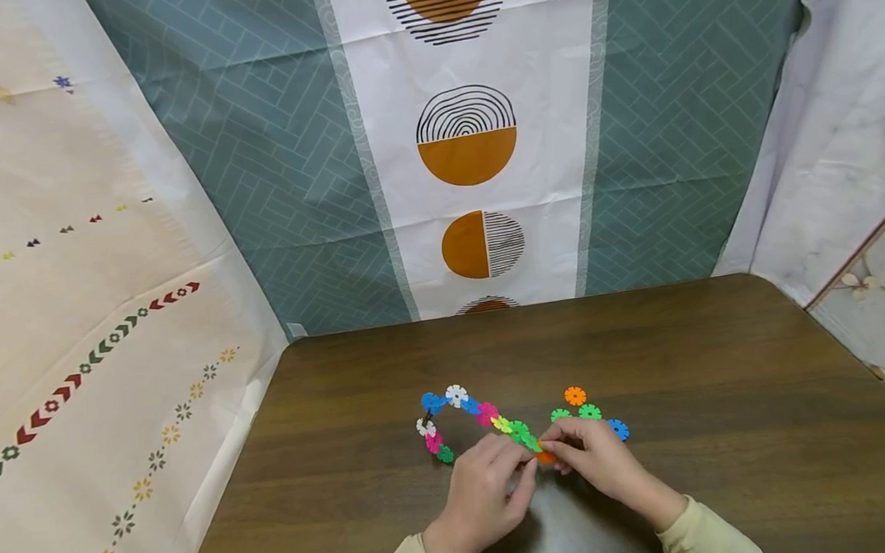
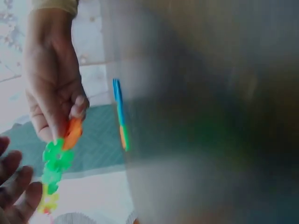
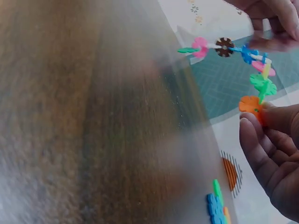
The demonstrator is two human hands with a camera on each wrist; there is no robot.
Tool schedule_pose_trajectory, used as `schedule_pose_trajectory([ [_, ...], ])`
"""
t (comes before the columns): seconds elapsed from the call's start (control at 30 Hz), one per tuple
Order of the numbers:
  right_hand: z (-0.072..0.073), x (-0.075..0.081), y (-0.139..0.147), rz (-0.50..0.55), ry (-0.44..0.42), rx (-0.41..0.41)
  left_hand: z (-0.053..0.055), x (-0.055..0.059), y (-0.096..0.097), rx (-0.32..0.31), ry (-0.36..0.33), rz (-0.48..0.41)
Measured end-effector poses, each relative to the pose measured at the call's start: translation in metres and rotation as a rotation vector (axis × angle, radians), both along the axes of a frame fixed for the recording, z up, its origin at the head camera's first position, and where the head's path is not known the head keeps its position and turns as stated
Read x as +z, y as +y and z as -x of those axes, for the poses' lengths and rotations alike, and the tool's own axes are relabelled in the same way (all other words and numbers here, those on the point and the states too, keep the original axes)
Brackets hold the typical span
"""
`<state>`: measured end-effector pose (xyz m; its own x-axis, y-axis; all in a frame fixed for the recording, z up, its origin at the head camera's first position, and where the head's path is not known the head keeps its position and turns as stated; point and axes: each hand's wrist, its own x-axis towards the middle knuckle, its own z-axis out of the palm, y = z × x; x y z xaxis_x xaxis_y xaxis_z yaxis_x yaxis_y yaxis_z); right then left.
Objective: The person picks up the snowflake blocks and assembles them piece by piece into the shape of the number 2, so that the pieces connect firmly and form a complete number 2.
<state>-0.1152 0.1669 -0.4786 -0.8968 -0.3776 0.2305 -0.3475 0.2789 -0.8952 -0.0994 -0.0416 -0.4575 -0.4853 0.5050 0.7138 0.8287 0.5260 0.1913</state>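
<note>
The right hand (image 1: 590,457) pinches an orange notched plastic disc (image 1: 545,457) at the right end of a curving, multicoloured disc chain (image 1: 487,414); the left hand (image 1: 487,491) — fingers loosely bent, seemingly holding nothing — is beside it. Most pieces look linked; four loose discs (image 1: 590,411) (orange, blue, two green) lie right of the chain.

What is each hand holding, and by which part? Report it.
The right hand pinches the orange disc at the end of the disc chain, by its edge. The left hand shows no clear hold.
</note>
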Motion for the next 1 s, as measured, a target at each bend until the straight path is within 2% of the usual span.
schedule_pose_trajectory([
  [0.07,0.000,-0.001,-0.001,0.015,0.010,-0.011,-0.003,-0.005,0.000,0.053,-0.212,-0.008],
  [0.17,-0.001,-0.001,-0.003,0.051,0.004,-0.020,-0.004,-0.009,-0.001,0.139,-0.599,-0.011],
  [0.23,-0.002,-0.002,-0.005,0.077,0.008,-0.014,-0.003,-0.011,-0.001,0.153,-0.812,-0.067],
  [0.3,-0.002,-0.003,-0.007,0.106,0.010,-0.002,-0.001,-0.012,-0.001,0.126,-0.955,-0.179],
  [0.37,-0.002,-0.005,-0.009,0.136,0.011,0.016,0.001,-0.013,0.000,0.076,-1.029,-0.308],
  [0.47,-0.003,-0.006,-0.012,0.176,-0.009,0.037,0.003,-0.013,0.003,-0.010,-1.060,-0.463],
  [0.53,-0.003,-0.008,-0.015,0.190,-0.030,0.038,0.004,-0.012,0.004,-0.048,-1.067,-0.521],
  [0.6,-0.004,-0.010,-0.017,0.189,-0.045,0.032,0.004,-0.012,0.005,-0.070,-1.072,-0.541],
  [0.7,-0.005,-0.011,-0.018,0.166,-0.059,0.026,0.004,-0.013,0.004,-0.059,-1.044,-0.490],
  [0.77,-0.006,-0.010,-0.016,0.115,-0.074,0.023,0.004,-0.014,0.003,-0.036,-1.000,-0.428],
  [0.87,-0.005,-0.006,-0.010,-0.030,-0.053,-0.025,0.007,-0.015,0.000,0.009,-0.929,-0.345],
  [1.0,0.001,-0.003,0.005,-0.295,0.086,-0.179,0.011,-0.014,-0.004,0.041,-0.885,-0.301],
])
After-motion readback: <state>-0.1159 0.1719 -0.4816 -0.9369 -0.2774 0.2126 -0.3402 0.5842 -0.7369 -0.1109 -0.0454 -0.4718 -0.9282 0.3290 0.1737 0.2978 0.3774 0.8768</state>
